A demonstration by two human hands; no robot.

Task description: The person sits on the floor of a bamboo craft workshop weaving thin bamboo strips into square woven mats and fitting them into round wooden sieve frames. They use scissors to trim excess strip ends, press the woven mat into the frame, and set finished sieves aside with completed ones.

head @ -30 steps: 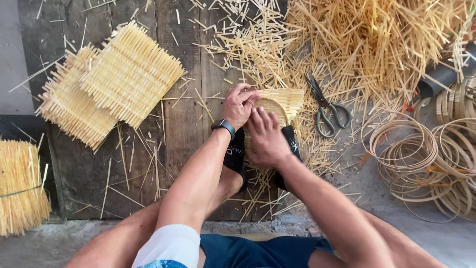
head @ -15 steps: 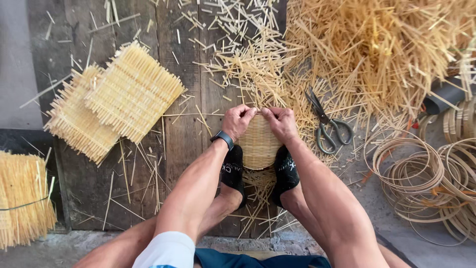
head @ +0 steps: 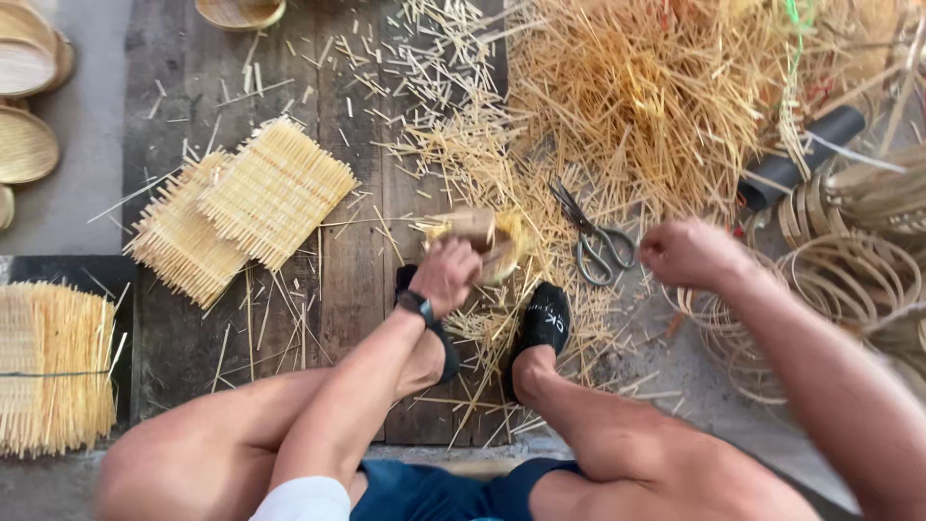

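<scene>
Dark wooden planks (head: pixel 357 289) on grey concrete floor (head: pixel 72 198), daylit.

No packages, labels, signs or screens here — only loose bamboo work.

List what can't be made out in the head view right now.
- Woven piece in the left hand: motion-blurred, partly behind the hand, shape unclear.
- Right hand: blurred fist; whether it holds anything cannot be told.
- Scissors: blade tips buried in loose sticks.
- Stick bundle: cut off by the left edge.
- Rattan hoops: cut off by the right edge.
</scene>
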